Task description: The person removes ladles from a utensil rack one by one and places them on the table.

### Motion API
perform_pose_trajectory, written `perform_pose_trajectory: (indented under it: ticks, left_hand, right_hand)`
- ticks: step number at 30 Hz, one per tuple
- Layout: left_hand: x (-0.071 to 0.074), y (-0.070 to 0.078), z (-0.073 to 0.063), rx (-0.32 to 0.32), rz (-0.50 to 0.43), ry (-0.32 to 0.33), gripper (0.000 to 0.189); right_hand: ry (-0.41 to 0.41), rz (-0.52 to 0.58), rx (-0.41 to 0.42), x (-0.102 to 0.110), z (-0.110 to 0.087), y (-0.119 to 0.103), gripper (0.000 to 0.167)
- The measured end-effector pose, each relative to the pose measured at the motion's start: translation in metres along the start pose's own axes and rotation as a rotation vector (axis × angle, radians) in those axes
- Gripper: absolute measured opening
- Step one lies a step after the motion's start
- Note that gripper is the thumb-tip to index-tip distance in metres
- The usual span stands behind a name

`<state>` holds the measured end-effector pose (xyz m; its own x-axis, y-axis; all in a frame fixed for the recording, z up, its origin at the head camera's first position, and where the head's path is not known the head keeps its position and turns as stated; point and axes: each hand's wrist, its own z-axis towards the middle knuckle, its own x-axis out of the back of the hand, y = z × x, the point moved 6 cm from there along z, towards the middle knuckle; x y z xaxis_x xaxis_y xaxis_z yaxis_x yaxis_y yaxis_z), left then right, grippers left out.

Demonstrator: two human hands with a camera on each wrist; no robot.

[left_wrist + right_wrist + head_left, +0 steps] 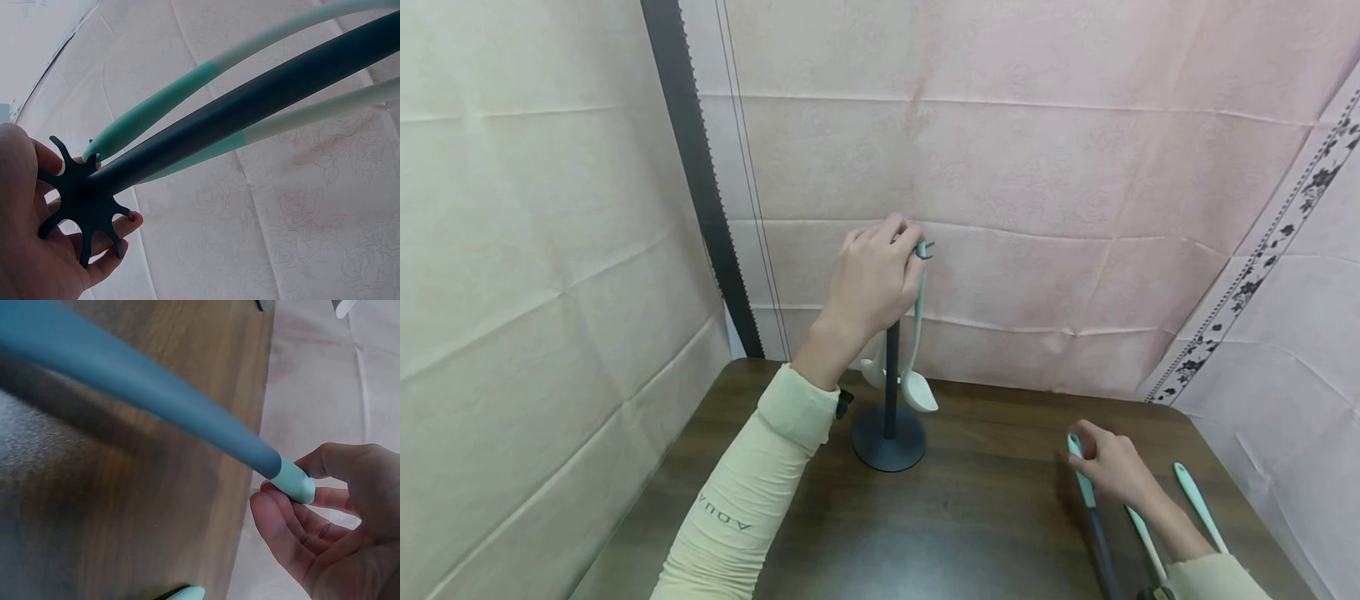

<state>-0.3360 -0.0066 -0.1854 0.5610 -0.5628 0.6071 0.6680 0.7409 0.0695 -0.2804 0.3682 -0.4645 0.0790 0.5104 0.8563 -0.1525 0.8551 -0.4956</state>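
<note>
Two hands work: left hand [872, 279] cups the rack's hook crown [81, 203] (steadying it), right hand [331, 519] pinches a utensil handle tip [294, 481] off the table [985, 517].

A dark wooden table [1000, 533] carries a utensil stand [889, 446] and three loose utensils [1198, 504].

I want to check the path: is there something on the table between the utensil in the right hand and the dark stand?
Nothing visible. Between the utensil pinched by the right hand and the stand lies only bare table. The left hand holds the stand's top.
</note>
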Motion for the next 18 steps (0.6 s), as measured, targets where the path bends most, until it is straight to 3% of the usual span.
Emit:
perform_pose_trajectory:
  ticks: [18]
  left_hand:
    - [0.000, 0.000, -0.001, -0.006, 0.008, 0.008, 0.028]
  right_hand:
    - [-0.101, 0.067, -0.086, -0.025, -0.004, 0.017, 0.038]
